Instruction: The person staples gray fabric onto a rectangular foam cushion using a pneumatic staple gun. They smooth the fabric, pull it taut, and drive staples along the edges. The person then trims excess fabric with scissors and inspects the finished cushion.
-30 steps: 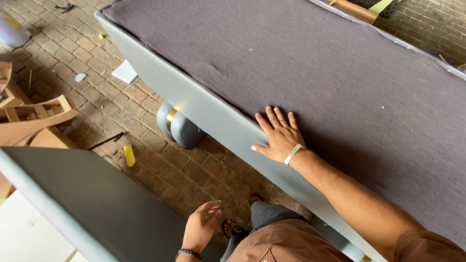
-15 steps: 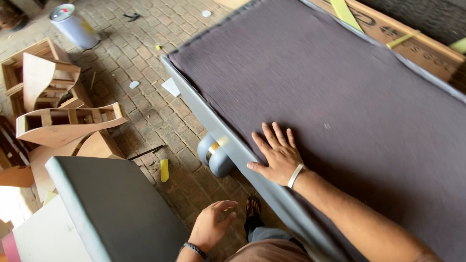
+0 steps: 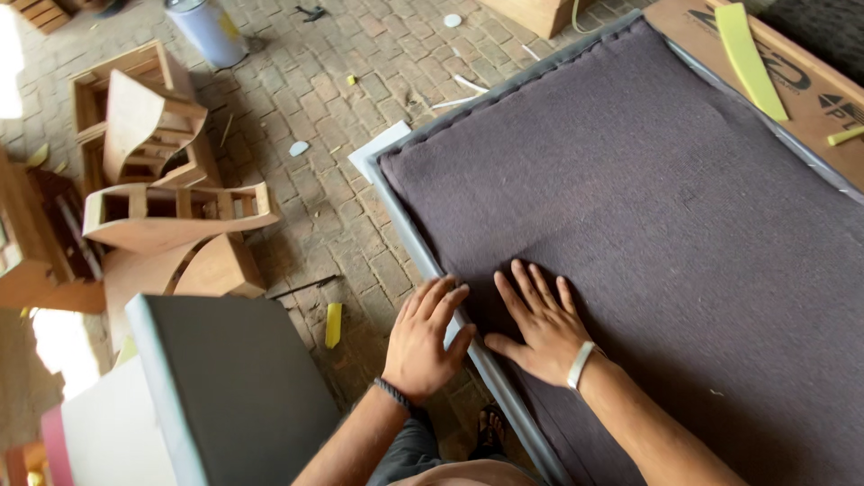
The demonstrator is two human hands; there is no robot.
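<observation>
A large panel covered in dark purple-grey felt fills the right half of the view, with a pale grey edge along its left side. My right hand, with a white band at the wrist, lies flat on the felt with fingers spread. My left hand, with a dark wrist band, rests over the panel's grey edge, fingers reaching onto the felt beside the right hand. Neither hand holds anything.
A dark grey upholstered piece stands at lower left. Curved wooden frames lie on the brick floor at left, near a metal can. Yellow foam scraps are scattered about. Cardboard lies beyond the panel's far side.
My left hand rose from near my lap and now rests on the panel's edge next to the right hand. The view swung so that more of the panel's corner shows.
</observation>
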